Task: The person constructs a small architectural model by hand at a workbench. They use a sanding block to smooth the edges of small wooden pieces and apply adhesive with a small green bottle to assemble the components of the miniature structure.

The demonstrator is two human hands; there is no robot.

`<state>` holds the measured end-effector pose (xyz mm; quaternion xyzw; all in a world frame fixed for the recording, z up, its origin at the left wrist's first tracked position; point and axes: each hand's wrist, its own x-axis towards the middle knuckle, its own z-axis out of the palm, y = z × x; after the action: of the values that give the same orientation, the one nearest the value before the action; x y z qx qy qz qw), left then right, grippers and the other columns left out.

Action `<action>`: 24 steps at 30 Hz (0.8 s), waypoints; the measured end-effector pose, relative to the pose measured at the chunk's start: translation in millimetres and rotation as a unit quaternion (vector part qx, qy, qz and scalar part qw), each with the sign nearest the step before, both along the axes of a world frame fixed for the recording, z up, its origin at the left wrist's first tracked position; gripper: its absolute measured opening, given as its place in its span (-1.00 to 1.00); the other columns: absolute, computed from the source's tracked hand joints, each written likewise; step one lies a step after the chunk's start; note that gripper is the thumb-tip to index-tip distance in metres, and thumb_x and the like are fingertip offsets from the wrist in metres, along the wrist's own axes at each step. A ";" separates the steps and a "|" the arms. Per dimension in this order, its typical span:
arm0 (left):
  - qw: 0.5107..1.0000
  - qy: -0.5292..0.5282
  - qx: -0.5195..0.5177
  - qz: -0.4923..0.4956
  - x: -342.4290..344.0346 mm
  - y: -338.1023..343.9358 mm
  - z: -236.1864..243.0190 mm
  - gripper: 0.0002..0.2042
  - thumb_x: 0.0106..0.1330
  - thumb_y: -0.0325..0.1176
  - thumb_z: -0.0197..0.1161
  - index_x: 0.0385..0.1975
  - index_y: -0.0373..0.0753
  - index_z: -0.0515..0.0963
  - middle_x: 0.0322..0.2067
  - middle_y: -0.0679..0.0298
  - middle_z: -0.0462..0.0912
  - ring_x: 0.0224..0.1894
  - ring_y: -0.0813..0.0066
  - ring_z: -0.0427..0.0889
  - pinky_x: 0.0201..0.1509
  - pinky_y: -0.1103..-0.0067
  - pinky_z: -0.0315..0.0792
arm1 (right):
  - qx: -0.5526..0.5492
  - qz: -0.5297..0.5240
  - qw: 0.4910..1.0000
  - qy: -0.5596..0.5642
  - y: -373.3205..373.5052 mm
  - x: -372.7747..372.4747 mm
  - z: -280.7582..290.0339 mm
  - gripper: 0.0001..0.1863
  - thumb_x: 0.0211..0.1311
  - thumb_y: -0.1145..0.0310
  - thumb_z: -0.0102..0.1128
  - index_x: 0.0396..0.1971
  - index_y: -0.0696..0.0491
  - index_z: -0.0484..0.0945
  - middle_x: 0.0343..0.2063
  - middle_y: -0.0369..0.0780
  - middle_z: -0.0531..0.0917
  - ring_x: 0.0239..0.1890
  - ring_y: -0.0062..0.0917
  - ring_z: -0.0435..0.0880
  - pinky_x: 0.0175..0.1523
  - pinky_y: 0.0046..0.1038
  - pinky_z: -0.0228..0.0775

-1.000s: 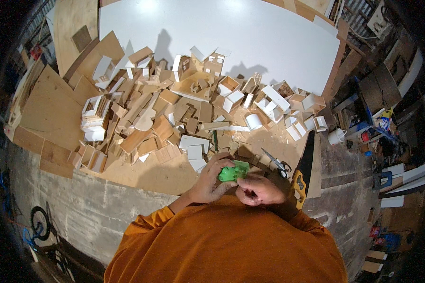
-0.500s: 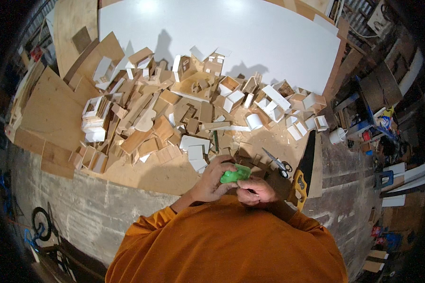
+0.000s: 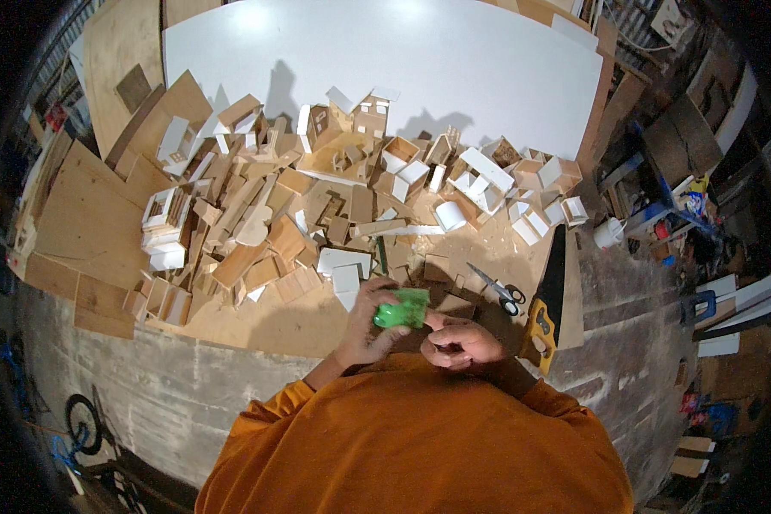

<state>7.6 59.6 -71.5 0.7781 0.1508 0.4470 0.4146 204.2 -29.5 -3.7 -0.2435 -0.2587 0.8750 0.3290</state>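
Note:
My left hand (image 3: 361,334) is closed round a green translucent plastic object (image 3: 401,309) near the front edge of the worktable. My right hand (image 3: 463,345) is beside it with fingers curled and the index finger reaching toward the green object; whether anything small is between them I cannot make out. Scissors (image 3: 499,289) with dark handles lie just beyond the right hand. A handsaw (image 3: 542,330) with a yellow handle and dark blade lies to their right. Loose wood and white board pieces (image 3: 345,278) lie beyond my hands.
A pile of small wooden boxes, offcuts and little model houses (image 3: 371,116) covers the worktable under a large white board (image 3: 377,51). Plywood sheets (image 3: 81,223) lean at left. A bicycle wheel (image 3: 84,424) is at lower left, a white bucket (image 3: 608,232) and clutter at right.
The whole view has shifted slightly. My left hand with the green object has moved left, away from my right hand, whose curled fingers now sit a little apart from it.

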 end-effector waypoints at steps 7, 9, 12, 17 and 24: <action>0.928 -0.143 -0.320 0.130 -26.9 9.3 -17.7 -0.67 0.27 -0.46 0.18 0.00 -0.21 0.28 -0.09 0.26 0.36 -0.04 0.47 0.37 0.09 0.53 0.29 | 0.004 -0.082 0.983 -0.165 -11.4 24.3 -18.1 -0.43 0.28 0.38 -0.12 0.30 -0.02 0.07 -0.51 -0.21 0.56 -0.77 -0.77 0.17 -0.66 -0.69 0.01; 0.929 -0.122 -0.308 0.167 -37.8 16.0 -33.0 -0.69 0.29 -0.47 0.16 -0.01 -0.21 0.29 -0.13 0.29 0.38 -0.07 0.51 0.38 0.05 0.57 0.31 | 0.029 -0.094 0.972 -0.213 -10.6 26.3 -27.4 -0.45 0.28 0.37 -0.09 0.28 -0.01 0.10 -0.51 -0.23 0.56 -0.75 -0.75 0.18 -0.63 -0.68 0.04; 0.933 -0.086 -0.301 0.176 -53.4 18.4 -47.4 -0.71 0.29 -0.47 0.16 -0.03 -0.21 0.31 -0.20 0.33 0.42 -0.12 0.56 0.39 -0.03 0.61 0.33 | 0.074 -0.110 0.958 -0.254 -7.9 27.0 -47.1 -0.46 0.25 0.43 -0.02 0.24 -0.01 0.16 -0.48 -0.24 0.56 -0.67 -0.69 0.31 -0.55 -0.63 0.18; 0.929 0.011 -0.311 0.199 -72.3 4.4 -50.9 -0.74 0.28 -0.34 0.21 -0.11 -0.25 0.40 -0.34 0.35 0.46 -0.29 0.61 0.41 -0.18 0.66 0.35 | 0.275 -0.214 0.769 -0.536 -6.1 3.6 -60.8 -0.42 0.13 0.50 0.16 0.19 0.08 0.25 -0.48 -0.27 0.53 -0.46 -0.61 0.49 -0.35 -0.58 0.35; 0.925 0.050 -0.267 0.265 -90.0 -11.0 -42.2 -0.72 0.24 -0.29 0.23 -0.14 -0.30 0.42 -0.39 0.28 0.49 -0.33 0.56 0.46 -0.23 0.59 0.39 | 0.436 -0.147 0.607 -0.647 24.0 -34.9 -75.5 -0.19 -0.07 0.30 0.40 0.23 0.02 0.20 -0.33 -0.10 0.58 -0.28 -0.20 0.60 -0.21 -0.23 0.46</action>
<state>-82.4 48.5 -113.7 0.5915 0.4857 0.4446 0.4653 169.4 -5.5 -79.2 -0.6088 -0.7162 0.2127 0.2669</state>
